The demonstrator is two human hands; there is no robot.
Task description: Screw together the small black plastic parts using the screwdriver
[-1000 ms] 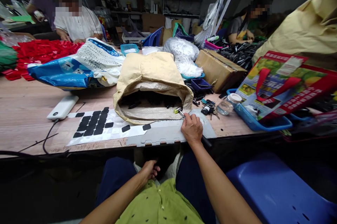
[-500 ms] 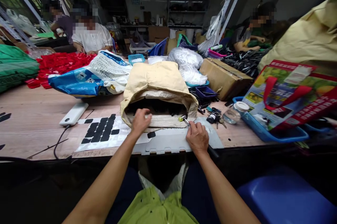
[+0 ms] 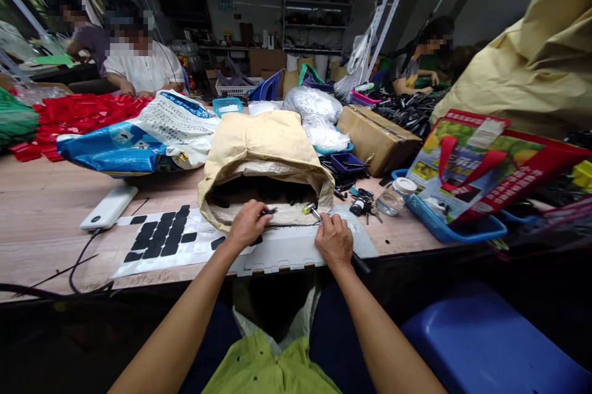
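Observation:
My left hand is closed on a small black piece at the mouth of a tan paper sack. The sack lies on its side, its opening towards me, with dark pieces in the shadow inside. My right hand is wrapped round a small hammer with a metal shaft, a yellowish head and a black handle. The hammer's head rests near the sack's lower right lip. Beneath both hands lies a flat grey board along the table's edge.
Left of the sack are a white sheet with black stickers, a white power bank and a blue-white bag. To the right stand a jar, keys and a blue basket. Co-workers sit beyond.
My left hand has come back from the sack's dark opening and now shows a small black piece in its fingers. The right hand keeps the hammer. The whole view has shifted slightly.

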